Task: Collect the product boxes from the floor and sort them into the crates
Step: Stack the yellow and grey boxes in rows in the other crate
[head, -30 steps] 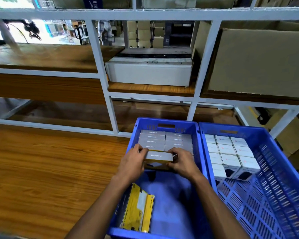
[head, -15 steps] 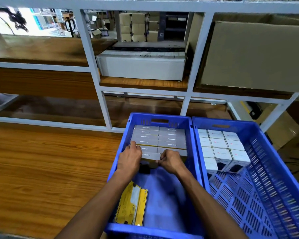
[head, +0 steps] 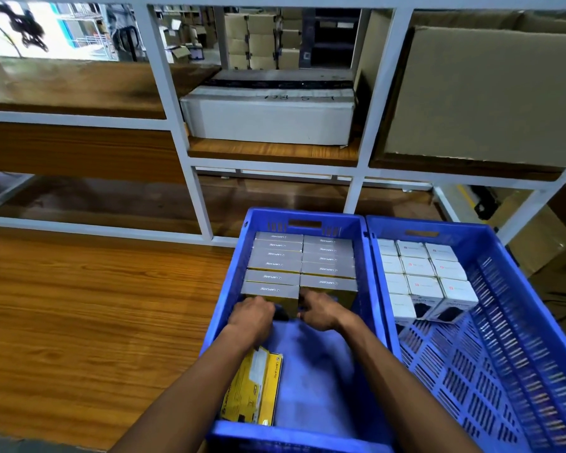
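Observation:
The left blue crate point(head: 363, 256) holds two columns of grey-topped product boxes at its far end. The nearest box point(head: 270, 288) in the left column has a yellow front face. My left hand point(head: 252, 317) holds it low on that front face, fingers curled. My right hand point(head: 321, 313) grips its lower right corner, by the gap between the columns. Flat on the crate floor at the near left lies a yellow box point(head: 252, 392), partly under my left forearm. The right blue crate point(head: 517, 308) has several white boxes point(head: 422, 282) packed at its far end.
Both crates stand on a wooden floor point(head: 79, 315) in front of a white metal shelf frame point(head: 193, 178). The shelf carries a white carton point(head: 268, 116) and a large cardboard box point(head: 484, 93). More cardboard lies at the far right.
The grey-topped box I carried in both hands has gone down into the front of the left column. My hands have dropped from its ends to its lower front.

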A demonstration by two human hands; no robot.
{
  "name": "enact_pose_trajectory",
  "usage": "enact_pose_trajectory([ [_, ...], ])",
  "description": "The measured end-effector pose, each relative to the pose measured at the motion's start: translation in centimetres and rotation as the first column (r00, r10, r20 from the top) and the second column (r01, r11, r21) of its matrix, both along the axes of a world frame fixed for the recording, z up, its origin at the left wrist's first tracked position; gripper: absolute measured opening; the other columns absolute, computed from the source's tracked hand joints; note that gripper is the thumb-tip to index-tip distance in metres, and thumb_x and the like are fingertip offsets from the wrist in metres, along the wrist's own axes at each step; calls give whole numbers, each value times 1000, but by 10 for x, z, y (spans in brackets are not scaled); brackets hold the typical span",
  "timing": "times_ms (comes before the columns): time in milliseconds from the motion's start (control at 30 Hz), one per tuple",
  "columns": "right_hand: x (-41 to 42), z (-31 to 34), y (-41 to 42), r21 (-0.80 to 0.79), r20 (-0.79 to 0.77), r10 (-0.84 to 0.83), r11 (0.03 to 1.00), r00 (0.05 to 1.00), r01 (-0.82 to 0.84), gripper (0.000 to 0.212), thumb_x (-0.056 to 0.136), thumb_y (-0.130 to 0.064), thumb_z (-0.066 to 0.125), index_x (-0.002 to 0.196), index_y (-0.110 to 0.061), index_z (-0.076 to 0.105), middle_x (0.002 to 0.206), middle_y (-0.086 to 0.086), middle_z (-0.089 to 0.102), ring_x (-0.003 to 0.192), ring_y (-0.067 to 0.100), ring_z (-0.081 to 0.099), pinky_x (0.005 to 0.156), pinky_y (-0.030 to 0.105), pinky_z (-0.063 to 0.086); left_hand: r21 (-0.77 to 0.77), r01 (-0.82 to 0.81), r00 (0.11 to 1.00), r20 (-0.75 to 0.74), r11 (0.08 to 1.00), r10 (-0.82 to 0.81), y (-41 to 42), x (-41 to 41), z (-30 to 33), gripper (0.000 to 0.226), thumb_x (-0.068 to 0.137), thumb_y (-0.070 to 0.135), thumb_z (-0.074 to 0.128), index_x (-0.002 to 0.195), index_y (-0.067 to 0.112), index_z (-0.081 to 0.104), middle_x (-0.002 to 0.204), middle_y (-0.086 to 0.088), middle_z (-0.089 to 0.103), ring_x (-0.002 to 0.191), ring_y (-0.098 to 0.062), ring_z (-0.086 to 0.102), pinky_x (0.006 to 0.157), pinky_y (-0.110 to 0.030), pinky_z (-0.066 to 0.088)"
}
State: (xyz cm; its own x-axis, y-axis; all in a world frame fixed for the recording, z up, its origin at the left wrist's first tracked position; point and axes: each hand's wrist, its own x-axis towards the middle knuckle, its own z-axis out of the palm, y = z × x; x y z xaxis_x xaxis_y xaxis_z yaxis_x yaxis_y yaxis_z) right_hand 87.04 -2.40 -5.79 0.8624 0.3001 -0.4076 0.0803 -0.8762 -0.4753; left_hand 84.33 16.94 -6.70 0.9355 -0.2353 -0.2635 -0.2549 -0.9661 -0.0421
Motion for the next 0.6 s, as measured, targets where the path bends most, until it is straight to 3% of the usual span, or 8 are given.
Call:
enact_pose_trajectory([
  [367,-1,-4,1,-70,-28,57,996,998,-59,36,94,-17,60,128,-7,54,122,16,67,112,35,63,87,40,53,-43,-14,1000,-18,999,14,1,6,-6,51,99,27,53,150,29,51,137,-10,64,127,-31,59,105,-46,52],
  [500,-4,-2,1,-88,-44,57,994,997,-61,23,94,-18,61,113,-7,68,112,15,71,104,34,67,81,37,52,-158,-42,998,-49,987,35,2,5,6,44,99,29,50,141,37,60,128,-10,69,117,-35,66,96,-47,57],
  [600,-7,0,0,-126,-103,91,987,991,-103,28,94,-24,64,115,-6,72,111,15,74,100,33,70,82,40,58,-295,-140,988,-99,945,116,5,10,9,36,99,39,51,128,28,70,123,-13,70,112,-38,67,95,-45,58],
])
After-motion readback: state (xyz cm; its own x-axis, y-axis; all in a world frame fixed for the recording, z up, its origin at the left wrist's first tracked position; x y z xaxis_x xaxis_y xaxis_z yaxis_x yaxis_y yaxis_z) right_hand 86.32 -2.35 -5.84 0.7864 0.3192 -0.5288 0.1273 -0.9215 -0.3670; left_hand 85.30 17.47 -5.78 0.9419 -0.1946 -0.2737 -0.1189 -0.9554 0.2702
